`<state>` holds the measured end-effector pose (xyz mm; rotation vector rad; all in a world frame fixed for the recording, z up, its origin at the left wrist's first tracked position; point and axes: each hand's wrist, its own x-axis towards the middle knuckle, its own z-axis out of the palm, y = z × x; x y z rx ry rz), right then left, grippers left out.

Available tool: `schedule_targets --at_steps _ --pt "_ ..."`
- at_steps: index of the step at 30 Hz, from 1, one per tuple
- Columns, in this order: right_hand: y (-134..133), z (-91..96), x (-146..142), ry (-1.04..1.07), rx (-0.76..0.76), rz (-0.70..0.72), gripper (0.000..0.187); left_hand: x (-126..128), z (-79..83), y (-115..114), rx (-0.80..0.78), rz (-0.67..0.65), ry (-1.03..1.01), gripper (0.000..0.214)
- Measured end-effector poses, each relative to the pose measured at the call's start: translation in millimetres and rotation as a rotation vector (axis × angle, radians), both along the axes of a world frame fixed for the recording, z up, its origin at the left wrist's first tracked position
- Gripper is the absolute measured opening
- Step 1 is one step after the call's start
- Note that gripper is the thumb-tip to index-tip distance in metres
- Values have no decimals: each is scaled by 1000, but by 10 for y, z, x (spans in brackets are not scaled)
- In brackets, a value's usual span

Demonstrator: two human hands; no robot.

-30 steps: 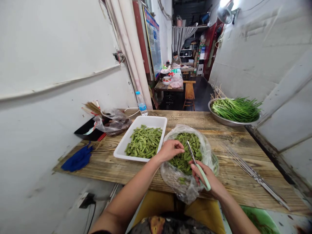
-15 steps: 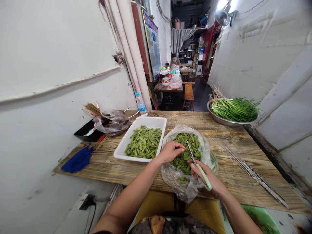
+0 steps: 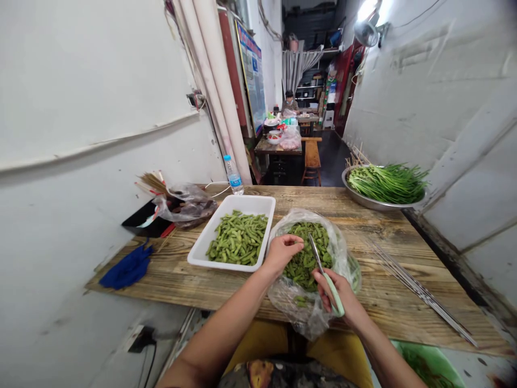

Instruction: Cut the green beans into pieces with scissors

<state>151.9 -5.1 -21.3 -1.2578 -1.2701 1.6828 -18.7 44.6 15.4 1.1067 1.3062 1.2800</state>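
Scissors with pale green handles (image 3: 334, 295) are in my right hand (image 3: 339, 293), their metal blades closed and pointing up over the bag. My left hand (image 3: 285, 250) is pinched just left of the blades, apparently on an edamame pod that my fingers largely hide. Beneath both hands, a clear plastic bag (image 3: 341, 242) lies open with many green edamame pods (image 3: 301, 269) inside. To the left stands a white tray (image 3: 230, 264) holding a heap of edamame pods (image 3: 238, 237).
A metal bowl (image 3: 377, 205) of long green stalks stands at the back right. Metal skewers (image 3: 420, 291) lie on the wooden table (image 3: 194, 285). Left are a blue cloth (image 3: 127, 267), a black container (image 3: 141, 218) and a water bottle (image 3: 233, 175). A person (image 3: 289, 102) sits far back.
The scissor blades have closed from slightly apart. My left hand has drawn back a little to the left of them. The tray and bag stay in place.
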Motion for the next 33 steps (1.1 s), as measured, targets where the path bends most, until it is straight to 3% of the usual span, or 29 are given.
schedule_targets --at_steps 10,16,21,27,33 --pt "-8 18 14 -34 16 7 46 -2 -56 -6 -36 -66 -175 29" --pt "-7 15 38 -32 13 19 43 -15 -158 17 -2 -28 -3 47" --pt "-23 41 25 -76 24 77 45 21 -236 2 -50 -66 -89 33" --pt "-14 -2 28 -116 126 140 44 6 -147 -39 -201 -146 -341 41" --pt "19 -10 33 -146 134 131 43 35 -110 -82 -127 -199 -245 54"
